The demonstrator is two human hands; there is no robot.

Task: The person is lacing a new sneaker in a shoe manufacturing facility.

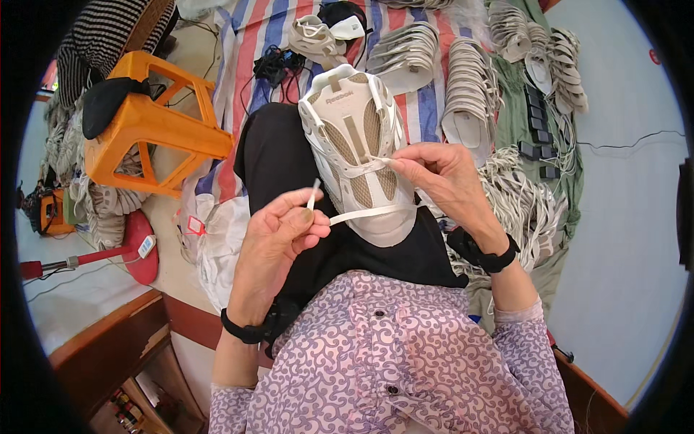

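Observation:
A white and beige shoe upper (376,192) lies across my dark-trousered lap, its toe toward me. Its sides are mesh panels, and a white shoelace (365,213) crosses the toe area. My left hand (271,235) is just left of the toe, fingers pinched on the lace, whose tip sticks up above them. Over the right side of the upper, my right hand (455,184) pinches a piece of the lace between thumb and forefinger near the middle of the eyelet rows. Each wrist wears a black band.
Stacks of shoe uppers (470,90) stand at the back right on a striped sheet (249,32). Bundled white laces (524,206) lie to the right. At left stand an orange stool (155,123) and a red round base (141,253). Black cables (278,65) lie behind my knee.

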